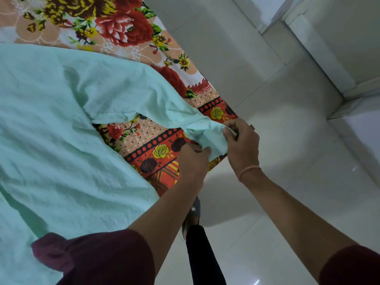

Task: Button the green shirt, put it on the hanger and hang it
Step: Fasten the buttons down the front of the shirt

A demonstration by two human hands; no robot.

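Pale floor tiles (287, 140) run beside a bed covered in a floral sheet (123, 27). On it the green shirt (51, 120) lies spread and creased, one sleeve (144, 99) stretched to the bed's edge. The left hand (193, 159) pinches the sleeve's end from below with curled fingers. The right hand (242, 142), a pink band (248, 171) on its wrist, pinches the same end, probably the cuff, between thumb and fingertips.
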